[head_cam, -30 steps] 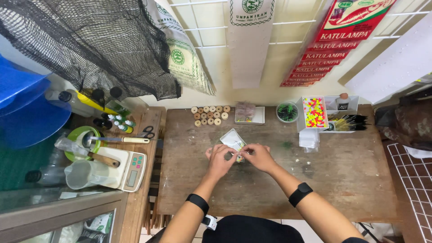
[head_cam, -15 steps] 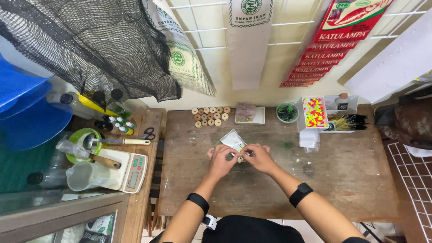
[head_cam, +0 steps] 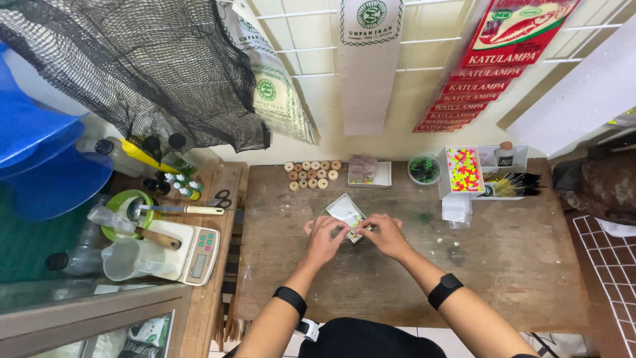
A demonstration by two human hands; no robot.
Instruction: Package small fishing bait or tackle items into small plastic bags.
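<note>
Both hands are seen from the head view meeting mid-table, the left hand (head_cam: 324,240) and right hand (head_cam: 386,235) pinched from opposite sides on a small item (head_cam: 358,230) held between them, just below a tilted white box (head_cam: 346,209).

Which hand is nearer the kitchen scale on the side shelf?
Left. The left hand lies on the scale's side of the table; the right hand is beyond it, farther away.
</note>
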